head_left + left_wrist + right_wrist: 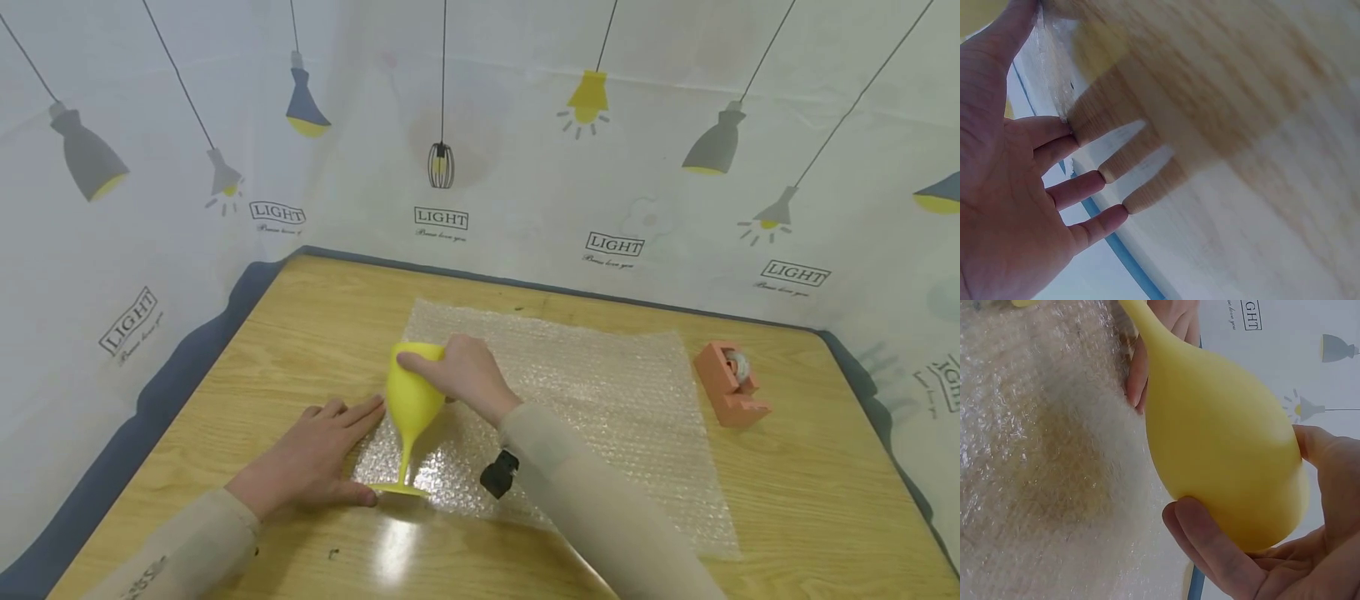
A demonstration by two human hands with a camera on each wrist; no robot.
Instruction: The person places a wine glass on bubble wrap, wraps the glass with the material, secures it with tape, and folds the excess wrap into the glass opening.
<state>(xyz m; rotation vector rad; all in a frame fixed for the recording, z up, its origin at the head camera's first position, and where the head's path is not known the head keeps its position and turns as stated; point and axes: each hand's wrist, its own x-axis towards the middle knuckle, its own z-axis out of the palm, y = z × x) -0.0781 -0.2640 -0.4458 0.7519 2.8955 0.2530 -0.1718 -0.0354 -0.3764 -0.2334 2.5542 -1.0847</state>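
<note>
A yellow goblet [412,400] stands nearly upright, slightly tilted, over the left edge of a sheet of clear bubble wrap [600,417]. My right hand [476,375] grips its bowl near the rim, thumb on one side and fingers on the other, as the right wrist view also shows of the bowl [1222,437]. Flat at the sheet's left edge lies my left hand [318,454], its fingers straight and fingertips on the table beside the goblet. Its thumb reaches close to the goblet's round base. In the left wrist view, the spread fingers [1079,187] touch the tabletop.
An orange tape dispenser [723,387] with a roll in it stands right of the bubble wrap on the wooden table [810,467]. A white curtain [517,183] printed with lamps surrounds the back and sides. A black camera [499,475] hangs at my right wrist.
</note>
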